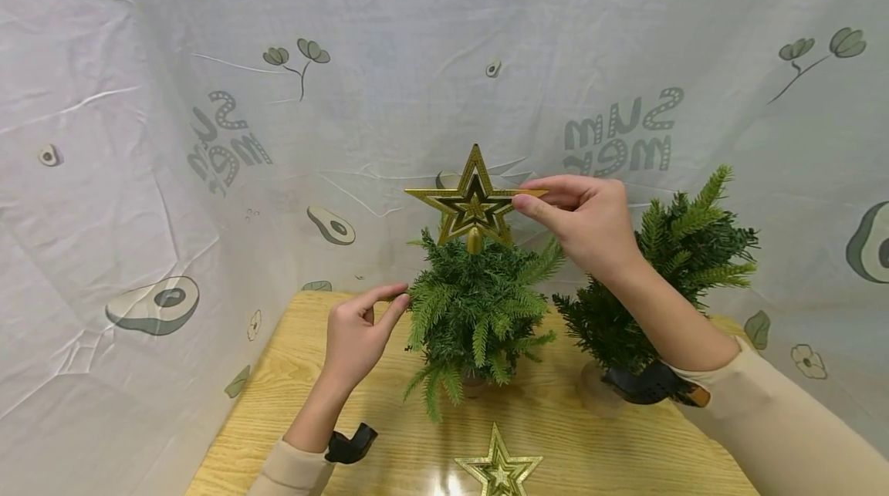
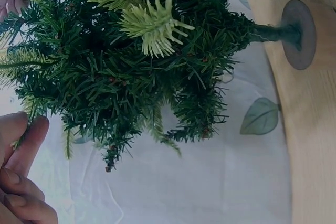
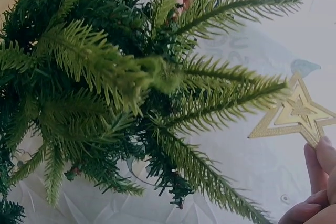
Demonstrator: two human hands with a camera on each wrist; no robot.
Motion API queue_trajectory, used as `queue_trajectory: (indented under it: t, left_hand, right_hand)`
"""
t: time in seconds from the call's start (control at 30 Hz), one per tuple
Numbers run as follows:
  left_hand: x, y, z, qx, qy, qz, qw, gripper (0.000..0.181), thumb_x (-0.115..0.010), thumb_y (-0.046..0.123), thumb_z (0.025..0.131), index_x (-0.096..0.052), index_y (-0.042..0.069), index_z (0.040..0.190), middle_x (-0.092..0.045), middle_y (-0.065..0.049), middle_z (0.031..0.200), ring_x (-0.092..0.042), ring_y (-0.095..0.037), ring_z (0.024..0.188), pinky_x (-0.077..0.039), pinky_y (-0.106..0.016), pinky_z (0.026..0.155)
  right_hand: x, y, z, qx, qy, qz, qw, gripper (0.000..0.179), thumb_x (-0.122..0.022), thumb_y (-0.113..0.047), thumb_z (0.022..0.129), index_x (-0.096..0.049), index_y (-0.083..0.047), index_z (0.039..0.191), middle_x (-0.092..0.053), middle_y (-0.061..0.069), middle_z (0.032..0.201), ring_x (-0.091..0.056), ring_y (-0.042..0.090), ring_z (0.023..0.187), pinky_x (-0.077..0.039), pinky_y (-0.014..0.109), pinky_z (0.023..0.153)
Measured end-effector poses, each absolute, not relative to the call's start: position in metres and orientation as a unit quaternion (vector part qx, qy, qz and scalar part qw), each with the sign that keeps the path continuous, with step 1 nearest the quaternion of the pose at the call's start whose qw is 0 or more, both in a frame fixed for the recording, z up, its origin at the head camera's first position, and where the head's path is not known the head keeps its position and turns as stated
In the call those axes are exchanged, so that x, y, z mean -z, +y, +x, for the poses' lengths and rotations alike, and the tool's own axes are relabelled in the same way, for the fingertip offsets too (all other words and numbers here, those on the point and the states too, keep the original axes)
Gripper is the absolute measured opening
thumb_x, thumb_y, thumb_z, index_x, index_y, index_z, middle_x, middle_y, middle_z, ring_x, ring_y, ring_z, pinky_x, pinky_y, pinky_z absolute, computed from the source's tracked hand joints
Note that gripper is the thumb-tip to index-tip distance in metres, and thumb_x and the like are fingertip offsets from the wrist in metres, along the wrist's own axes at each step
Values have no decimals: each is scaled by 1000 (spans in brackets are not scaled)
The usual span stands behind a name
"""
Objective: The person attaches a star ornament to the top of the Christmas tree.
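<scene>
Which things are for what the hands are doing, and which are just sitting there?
In the job:
- right hand, pinching the gold star
- left hand, at the middle tree

Probably just there:
- lower star
- other tree
- table
- printed cloth

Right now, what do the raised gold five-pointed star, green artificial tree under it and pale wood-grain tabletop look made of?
Gold star: probably plastic, grainy metallic finish; speckled sheen. Green tree: likely plastic, mostly matte; uniform needles. Pale tabletop: wood or laminate, slightly glossy; grain lines, bright glare.
</scene>
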State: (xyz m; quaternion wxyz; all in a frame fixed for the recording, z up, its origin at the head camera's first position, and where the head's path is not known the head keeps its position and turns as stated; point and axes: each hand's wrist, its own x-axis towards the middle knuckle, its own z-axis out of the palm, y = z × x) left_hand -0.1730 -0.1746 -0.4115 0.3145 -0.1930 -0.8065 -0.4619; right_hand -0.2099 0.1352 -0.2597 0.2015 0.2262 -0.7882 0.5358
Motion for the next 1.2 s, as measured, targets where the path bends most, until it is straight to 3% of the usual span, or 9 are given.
queue_trajectory:
  t: [0.23,0.57,0.97,1.2]
  left_hand:
    - [412,-175,-173,462,-805,-196,317,17,-78,20,96,-82,16,112,-37,15,54,-20,2,45,-22,-24,43]
    - [412,-175,-173,462,-804,-199,317,17,-78,20,96,-82,18,113,-35,16,53,-18,2,45,-21,-24,43]
    - [412,-174,-172,464,-801,-205,319,17,-79,17,95,-82,15,112,-38,16,55,-18,2,46,-20,-24,43]
    - [411,-174,-172,463,-801,-204,320,17,-79,18,96,-82,16,112,-37,16,54,-18,3,46,-20,-24,44]
  right_hand:
    - [259,137,-211,-528,-793,232,196,19,-83,-16,92,-82,-8,108,-79,2,92,-73,10,75,-39,24,52]
    - [263,137,-214,-519,-799,238,188,15,-82,-20,93,-83,-9,103,-79,2,90,-75,13,78,-41,25,52]
    - [266,135,-214,-525,-783,272,192,9,-83,-9,90,-84,-6,99,-79,7,89,-75,11,74,-46,22,54]
    - [267,136,-214,-520,-783,278,197,9,-83,-7,90,-84,-6,99,-79,6,89,-69,10,63,-41,22,50]
